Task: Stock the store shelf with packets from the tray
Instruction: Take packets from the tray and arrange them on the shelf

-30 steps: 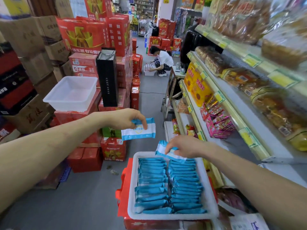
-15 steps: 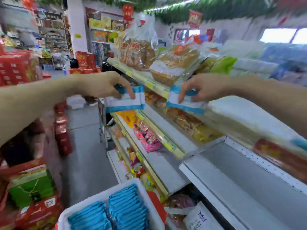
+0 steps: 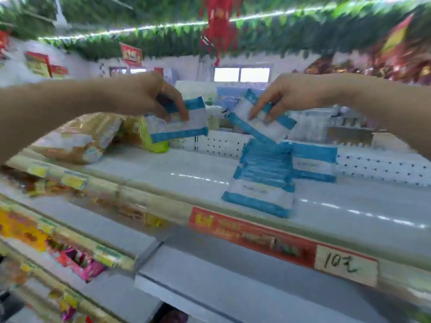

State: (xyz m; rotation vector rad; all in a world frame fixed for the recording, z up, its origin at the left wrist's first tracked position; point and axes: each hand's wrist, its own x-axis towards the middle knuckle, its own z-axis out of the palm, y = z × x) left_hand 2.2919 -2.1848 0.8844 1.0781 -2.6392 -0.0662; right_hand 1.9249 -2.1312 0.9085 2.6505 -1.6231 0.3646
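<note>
My left hand [image 3: 149, 99] pinches a packet [image 3: 184, 127] by its top edge, fingers curled over the front, and holds it in the air above the shelf [image 3: 163, 173]. My right hand [image 3: 286, 96] pinches a second packet [image 3: 268, 122] the same way, tilted, with its lower corner at the back of the row of packets [image 3: 263, 178] already standing there; the blur hides whether they touch. A second ago both hands were down at the tray, each lifting one packet. Half a second ago they were rising past the lower shelves, and now the tray is out of view and both packets are at top-shelf height. I judge the picking is done and the placing is about to begin, probably right hand first. Each packet is a flat, soft-looking rectangular pouch with a white middle and blue bands along two opposite edges. The row stands on edge, leaning back, and runs from near the front lip toward the perforated back panel [image 3: 221, 143]. Bagged bread [image 3: 77, 141] lies at the shelf's left end. A red price strip [image 3: 256, 234] lines the front edge.
</note>
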